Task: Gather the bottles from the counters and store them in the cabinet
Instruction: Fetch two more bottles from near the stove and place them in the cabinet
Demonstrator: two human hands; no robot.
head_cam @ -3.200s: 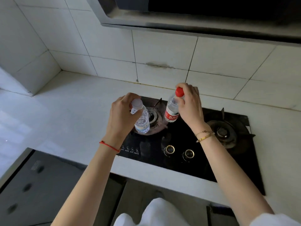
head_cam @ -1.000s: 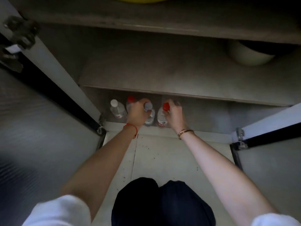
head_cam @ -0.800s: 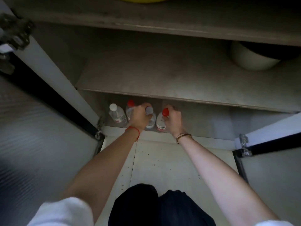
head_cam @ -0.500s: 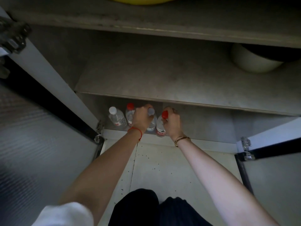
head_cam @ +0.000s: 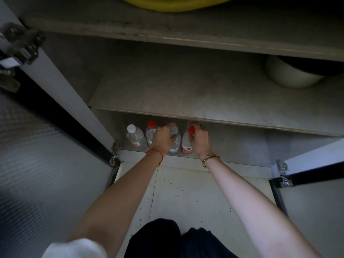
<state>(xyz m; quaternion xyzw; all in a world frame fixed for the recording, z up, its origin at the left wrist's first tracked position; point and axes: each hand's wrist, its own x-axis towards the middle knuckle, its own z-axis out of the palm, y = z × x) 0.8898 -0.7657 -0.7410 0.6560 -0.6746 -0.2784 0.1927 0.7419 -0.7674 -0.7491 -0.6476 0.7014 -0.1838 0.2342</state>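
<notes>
Inside the open lower cabinet (head_cam: 232, 146), both hands reach onto the bottom shelf. My left hand (head_cam: 162, 139) is wrapped around a clear bottle with a pale cap (head_cam: 175, 141). My right hand (head_cam: 200, 139) grips a clear bottle with a red cap and red label (head_cam: 186, 144). Both bottles stand upright on the shelf floor, side by side. To their left stand two more bottles: one with a white cap (head_cam: 135, 137) and one with a red cap (head_cam: 151, 130), partly hidden behind my left hand.
A middle shelf (head_cam: 186, 97) overhangs the bottles. A white bowl-like pot (head_cam: 290, 75) sits at its back right. Something yellow (head_cam: 176, 4) lies on the top level. Open cabinet doors (head_cam: 46, 164) flank both sides. My knees (head_cam: 176, 239) are over a speckled tile floor.
Since the stove, both bottles came down into the cabinet. Over the last second the hands have stayed on the bottles on the bottom shelf; only the view has shifted slightly.
</notes>
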